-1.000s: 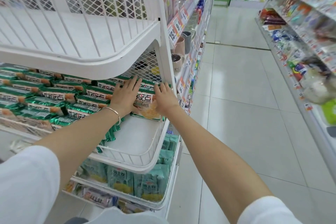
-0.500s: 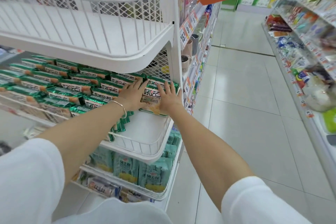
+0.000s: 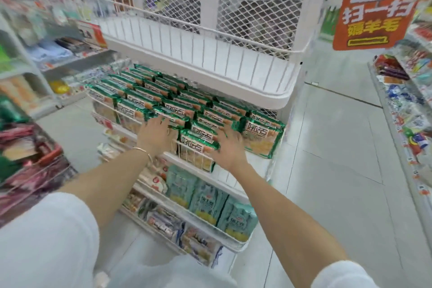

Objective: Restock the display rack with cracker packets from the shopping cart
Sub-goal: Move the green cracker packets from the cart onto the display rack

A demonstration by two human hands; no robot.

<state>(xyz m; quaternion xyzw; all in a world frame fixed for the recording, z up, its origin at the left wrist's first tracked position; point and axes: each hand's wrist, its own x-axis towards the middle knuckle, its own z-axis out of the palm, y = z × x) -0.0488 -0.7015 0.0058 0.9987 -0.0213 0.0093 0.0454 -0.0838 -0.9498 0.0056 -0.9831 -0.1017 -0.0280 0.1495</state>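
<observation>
Rack: white wire rack (image 3: 257, 91) straight ahead, its top tier bare, its middle tier (image 3: 256, 166) packed.
Packets: green cracker packets (image 3: 163, 98) stand in rows across the middle tier, back to front rim.
Left hand: left hand (image 3: 155, 134) lies flat on the tops of the front-row packets, fingers straight and spread, gripping nothing.
Right hand: right hand (image 3: 228, 146) is also flat with fingers splayed, resting against the packets to the right. It is motion-blurred, but nothing shows in its grasp.
Between the hands: one front packet (image 3: 198, 142) leans against the rim wires. A corner packet (image 3: 261, 135) stands just right of the right hand.
Cart: red cart (image 3: 49, 153) at the far left, blurred. It seems to hold more green packets, but I cannot tell how many.
Lower tier: teal bags (image 3: 210, 203) sit below, untouched.
Changed: half a second ago both hands pressed one packet into the back right corner, and a wide bare patch lay in front of it. Now the hands sit further apart on the front row, packets reach the rim, and only a sliver of bare tier shows at the right corner. The view has also swung round.
Meaning: this tier looks close to full. The hands seem to be squaring the rows, so the next fetch from the cart likely fills that corner or starts the top tier.
</observation>
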